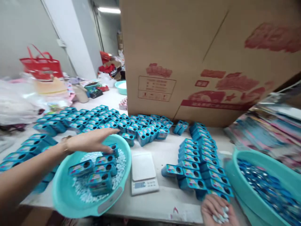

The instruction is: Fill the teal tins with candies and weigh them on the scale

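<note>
My left hand (91, 141) reaches over a turquoise basin (58, 188), its fingers stretched out and the thumb apart. The thumb is over or touching a small blue box (114, 149) with a round dark hole in its top. Under it, several more blue boxes (101, 180) rest on a bed of white pellets (121, 164). At the table's front edge my right hand (213, 208), palm up, is curled around a small heap of white pellets (222, 216). It is close to the near end of a double row of blue boxes (190, 166).
A white digital scale (144, 171) stands between the basin and the double row. Many blue boxes (94, 119) stand behind and left of the basin. At right is a second turquoise basin (237, 175) of shiny blue pieces (265, 185). A large cardboard carton (183, 47) blocks the back.
</note>
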`<state>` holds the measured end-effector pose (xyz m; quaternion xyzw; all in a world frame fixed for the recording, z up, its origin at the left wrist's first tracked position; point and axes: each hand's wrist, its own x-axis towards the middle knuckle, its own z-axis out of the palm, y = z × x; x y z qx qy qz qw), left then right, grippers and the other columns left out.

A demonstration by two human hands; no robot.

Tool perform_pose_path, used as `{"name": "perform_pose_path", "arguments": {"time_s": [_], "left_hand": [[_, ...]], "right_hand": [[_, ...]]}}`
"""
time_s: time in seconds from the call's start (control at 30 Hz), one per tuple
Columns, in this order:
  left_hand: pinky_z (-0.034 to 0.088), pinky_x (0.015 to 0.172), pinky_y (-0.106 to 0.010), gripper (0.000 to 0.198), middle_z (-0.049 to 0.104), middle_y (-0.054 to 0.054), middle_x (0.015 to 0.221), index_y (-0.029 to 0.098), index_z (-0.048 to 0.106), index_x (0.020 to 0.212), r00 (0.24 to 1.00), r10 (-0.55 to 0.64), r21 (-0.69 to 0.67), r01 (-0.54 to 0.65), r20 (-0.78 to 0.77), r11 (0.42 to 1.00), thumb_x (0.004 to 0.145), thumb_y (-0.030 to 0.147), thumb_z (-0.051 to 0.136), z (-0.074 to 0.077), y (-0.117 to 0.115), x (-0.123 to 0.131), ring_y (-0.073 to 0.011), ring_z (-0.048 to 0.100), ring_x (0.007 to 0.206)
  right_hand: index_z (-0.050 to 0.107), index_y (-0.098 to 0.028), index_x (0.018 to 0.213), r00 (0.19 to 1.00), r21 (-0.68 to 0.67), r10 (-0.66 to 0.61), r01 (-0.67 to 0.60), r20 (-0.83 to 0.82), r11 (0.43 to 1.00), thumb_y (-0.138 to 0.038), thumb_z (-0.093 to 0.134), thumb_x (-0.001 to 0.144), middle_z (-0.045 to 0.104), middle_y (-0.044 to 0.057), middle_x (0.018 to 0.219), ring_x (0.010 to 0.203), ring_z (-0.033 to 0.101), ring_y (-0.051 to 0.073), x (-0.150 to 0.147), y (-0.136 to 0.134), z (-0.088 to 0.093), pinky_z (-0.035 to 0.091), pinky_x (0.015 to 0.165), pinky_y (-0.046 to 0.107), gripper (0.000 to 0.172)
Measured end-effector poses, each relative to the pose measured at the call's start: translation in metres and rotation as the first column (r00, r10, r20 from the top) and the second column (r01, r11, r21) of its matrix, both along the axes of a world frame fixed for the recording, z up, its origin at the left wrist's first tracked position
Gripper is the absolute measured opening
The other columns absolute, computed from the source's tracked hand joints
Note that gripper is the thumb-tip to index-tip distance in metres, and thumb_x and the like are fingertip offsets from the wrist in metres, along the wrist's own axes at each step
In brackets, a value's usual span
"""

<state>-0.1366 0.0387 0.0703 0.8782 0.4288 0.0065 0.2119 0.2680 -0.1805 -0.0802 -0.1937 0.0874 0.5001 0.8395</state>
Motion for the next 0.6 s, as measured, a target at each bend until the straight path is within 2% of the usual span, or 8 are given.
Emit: {"name": "perform_pose_path", "arguments": {"time_s": [0.07, 0.13, 0.2, 0.27, 0.33, 0.43, 0.53, 0.6], "left_hand": [[0.036, 0.103, -0.039, 0.079, 0.049, -0.001, 0.137, 0.031, 0.040, 0.134, 0.988, 0.130, 0.002, -0.130, -0.078, 0.991, 0.063, 0.037, 0.072, -0.017, -0.021, -0.059, -0.0264, 0.047, 0.122], [0.037, 0.102, -0.039, 0.076, 0.047, -0.003, 0.138, 0.029, 0.039, 0.135, 0.979, 0.181, -0.040, -0.185, -0.099, 0.982, 0.065, 0.036, 0.068, -0.052, -0.042, -0.099, -0.0270, 0.047, 0.123], [0.041, 0.099, -0.038, 0.066, 0.053, -0.005, 0.133, 0.027, 0.045, 0.130, 0.969, 0.228, -0.038, -0.232, -0.094, 0.972, 0.068, 0.038, 0.064, -0.087, -0.059, -0.121, -0.0281, 0.052, 0.118], [0.044, 0.094, -0.038, 0.049, 0.061, -0.005, 0.123, 0.027, 0.052, 0.122, 0.957, 0.280, 0.011, -0.280, -0.080, 0.960, 0.075, 0.041, 0.056, -0.105, -0.068, -0.132, -0.0282, 0.057, 0.111], [0.049, 0.085, -0.036, 0.041, 0.067, -0.001, 0.110, 0.029, 0.055, 0.115, 0.939, 0.338, 0.075, -0.333, -0.065, 0.940, 0.079, 0.047, 0.049, -0.095, -0.067, -0.138, -0.0275, 0.062, 0.100], [0.051, 0.070, -0.033, 0.051, 0.069, 0.006, 0.087, 0.036, 0.053, 0.115, 0.920, 0.388, 0.248, -0.390, 0.060, 0.887, 0.071, 0.062, 0.048, -0.042, -0.056, -0.127, -0.0243, 0.064, 0.079], [0.046, 0.054, -0.027, 0.061, 0.060, 0.007, 0.063, 0.035, 0.048, 0.122, 0.927, 0.337, 0.338, -0.374, 0.164, 0.864, 0.070, 0.067, 0.045, 0.012, -0.048, -0.077, -0.0199, 0.058, 0.061], [0.041, 0.048, -0.024, 0.056, 0.054, 0.006, 0.056, 0.029, 0.050, 0.120, 0.973, 0.161, 0.239, -0.198, 0.168, 0.951, 0.076, 0.063, 0.043, 0.022, -0.045, -0.023, -0.0162, 0.051, 0.051]], "right_hand": [[0.041, -0.020, 0.075, 0.999, 0.010, 0.027, -0.027, -0.020, 1.000, 0.002, 0.048, 0.069, 0.044, -0.007, 0.061, 0.045, 0.043, 0.006, -0.014, 0.013, 0.005, 0.037, 0.041, 0.016, 0.025], [0.040, -0.020, 0.075, 0.997, 0.027, 0.059, -0.058, -0.051, 0.998, 0.001, 0.049, 0.071, 0.045, -0.007, 0.061, 0.045, 0.043, 0.005, -0.032, 0.027, 0.014, 0.035, 0.040, 0.015, 0.023], [0.040, -0.020, 0.074, 0.993, 0.055, 0.106, -0.103, -0.059, 0.993, -0.002, 0.049, 0.073, 0.044, -0.007, 0.061, 0.045, 0.043, 0.005, -0.050, 0.038, 0.023, 0.034, 0.040, 0.015, 0.021], [0.040, -0.020, 0.074, 0.987, 0.076, 0.148, -0.144, -0.058, 0.987, -0.003, 0.048, 0.075, 0.044, -0.007, 0.061, 0.045, 0.042, 0.005, -0.063, 0.044, 0.032, 0.034, 0.040, 0.015, 0.018], [0.041, -0.019, 0.075, 0.985, 0.094, 0.165, -0.161, -0.044, 0.983, -0.005, 0.048, 0.077, 0.043, -0.007, 0.062, 0.045, 0.042, 0.005, -0.071, 0.045, 0.038, 0.034, 0.040, 0.015, 0.016], [0.041, -0.019, 0.075, 0.989, 0.121, 0.146, -0.145, -0.005, 0.982, -0.008, 0.050, 0.078, 0.043, -0.008, 0.061, 0.046, 0.042, 0.004, -0.074, 0.041, 0.041, 0.034, 0.040, 0.015, 0.015], [0.041, -0.019, 0.075, 0.990, 0.140, 0.141, -0.143, 0.025, 0.980, -0.008, 0.051, 0.079, 0.044, -0.008, 0.062, 0.046, 0.042, 0.004, -0.074, 0.037, 0.041, 0.035, 0.041, 0.014, 0.016], [0.041, -0.019, 0.076, 0.987, 0.147, 0.157, -0.159, 0.027, 0.976, -0.009, 0.051, 0.080, 0.044, -0.008, 0.062, 0.046, 0.042, 0.003, -0.074, 0.035, 0.040, 0.035, 0.041, 0.014, 0.015]]}}
